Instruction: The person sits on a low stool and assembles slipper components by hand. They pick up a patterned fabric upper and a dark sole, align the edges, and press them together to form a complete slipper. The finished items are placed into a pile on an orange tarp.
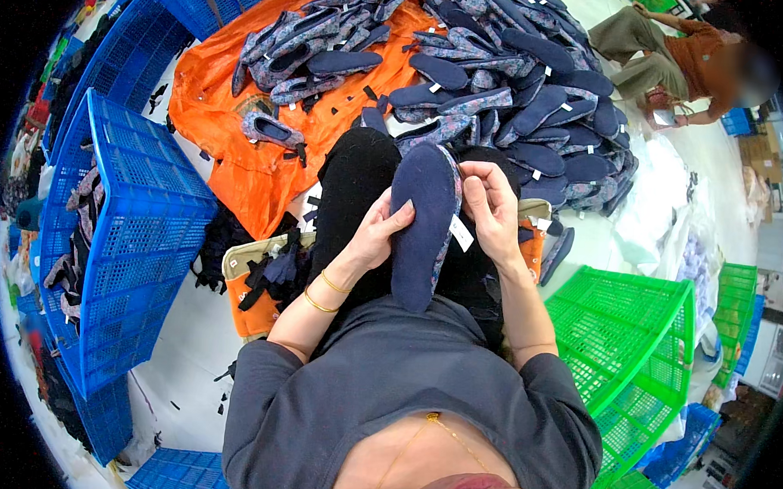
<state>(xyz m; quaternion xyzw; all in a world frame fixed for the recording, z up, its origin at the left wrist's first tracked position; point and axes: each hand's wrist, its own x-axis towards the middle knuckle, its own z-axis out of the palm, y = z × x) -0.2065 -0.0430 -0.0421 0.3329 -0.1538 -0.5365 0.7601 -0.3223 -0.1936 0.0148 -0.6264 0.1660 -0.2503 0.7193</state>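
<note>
Navy-soled slipper [420, 228] sits near center, big slipper heap [538, 112] at 1 o'clock, blue crate [142, 236] at 9, green crate [608, 330] at 4. Left hand [379, 231] is gripping the slipper from 9 o'clock, right hand [494, 209] is curled at its 2 o'clock edge (can't tell if it's pinching), and a little white tag [461, 234] pokes out around 4.

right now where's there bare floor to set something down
The widest near patch is pale floor between the tall blue crate and the left sleeve, with a few dark scraps near the sleeve. A narrower gap lies between the slipper pile and green crate. The orange sheet is crowded with slippers.
</note>
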